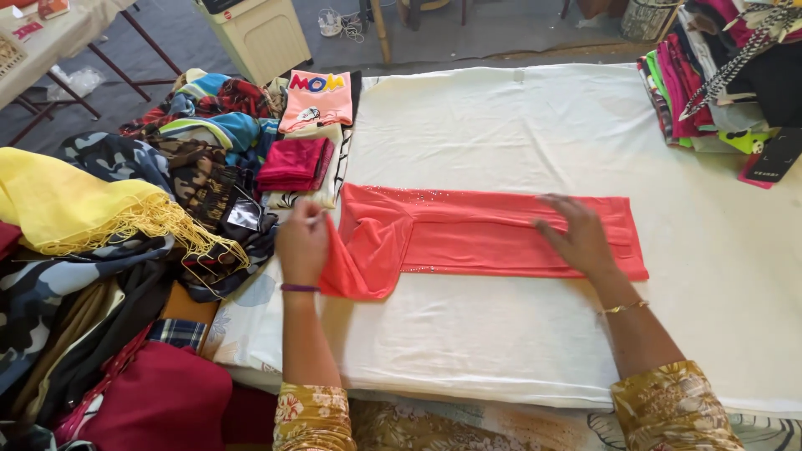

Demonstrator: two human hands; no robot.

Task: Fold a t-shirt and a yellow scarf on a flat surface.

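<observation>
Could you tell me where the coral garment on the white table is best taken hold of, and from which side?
Probably at the coral garment's left end, coming from the left: there the cloth is bunched and lifted off the white sheet, where the left hand already pinches it. The rest lies flat under the right hand, offering no raised edge.

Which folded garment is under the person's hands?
The coral-red garment spread on the white sheet, left hand gripping its end, right hand flat on it. The magenta folded piece lies untouched.
</observation>
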